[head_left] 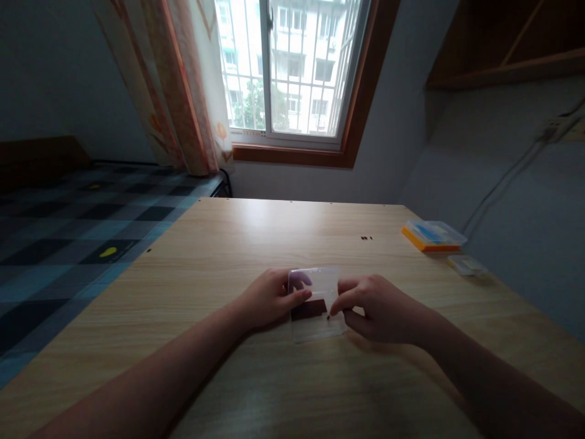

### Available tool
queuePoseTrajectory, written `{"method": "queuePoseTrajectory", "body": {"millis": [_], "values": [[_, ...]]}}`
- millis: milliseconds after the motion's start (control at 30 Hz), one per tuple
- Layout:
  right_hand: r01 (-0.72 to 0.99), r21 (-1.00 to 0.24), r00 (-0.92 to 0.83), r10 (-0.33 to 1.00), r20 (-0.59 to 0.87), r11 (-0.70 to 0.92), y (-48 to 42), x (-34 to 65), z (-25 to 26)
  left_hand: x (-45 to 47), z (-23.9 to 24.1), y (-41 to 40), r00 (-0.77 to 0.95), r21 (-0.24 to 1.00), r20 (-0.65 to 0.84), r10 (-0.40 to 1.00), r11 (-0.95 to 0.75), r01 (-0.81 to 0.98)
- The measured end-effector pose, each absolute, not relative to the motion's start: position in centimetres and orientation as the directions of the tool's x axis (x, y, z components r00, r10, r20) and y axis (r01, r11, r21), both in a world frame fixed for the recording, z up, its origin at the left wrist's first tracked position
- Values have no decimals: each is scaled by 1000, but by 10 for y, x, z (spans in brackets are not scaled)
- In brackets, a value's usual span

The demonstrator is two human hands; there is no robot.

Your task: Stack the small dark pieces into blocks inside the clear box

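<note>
A clear, shallow plastic box (315,333) is on or just above the wooden table, between my hands. My left hand (274,296) grips its left side, thumb over the rim and fingers showing through the far wall. Inside lies a flat dark brown strip (308,310), with a tiny dark piece (328,317) close to its right end. Around the box's right edge curl the fingers of my right hand (370,308), its index fingertip bent inward just above the tiny piece. Whether that fingertip touches the piece I cannot tell.
Several tiny dark pieces (366,238) lie farther back on the table (237,244). An orange case with a clear lid (432,236) and a small clear box (467,266) stand along the right edge. Left is a checked bed (105,225); a wall shelf (507,67) hangs upper right.
</note>
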State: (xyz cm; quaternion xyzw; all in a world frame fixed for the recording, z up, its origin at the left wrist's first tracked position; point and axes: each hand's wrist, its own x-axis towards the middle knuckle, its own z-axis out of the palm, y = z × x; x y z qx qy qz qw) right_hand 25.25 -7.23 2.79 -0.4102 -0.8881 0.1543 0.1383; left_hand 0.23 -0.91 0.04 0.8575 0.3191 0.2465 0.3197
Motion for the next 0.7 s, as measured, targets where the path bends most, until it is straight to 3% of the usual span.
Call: {"method": "queuePoseTrajectory", "body": {"millis": [700], "values": [[665,-367,-669,737,95,650,-71,251,28,2,-1,-9,678,706,215,703,-592,389]]}}
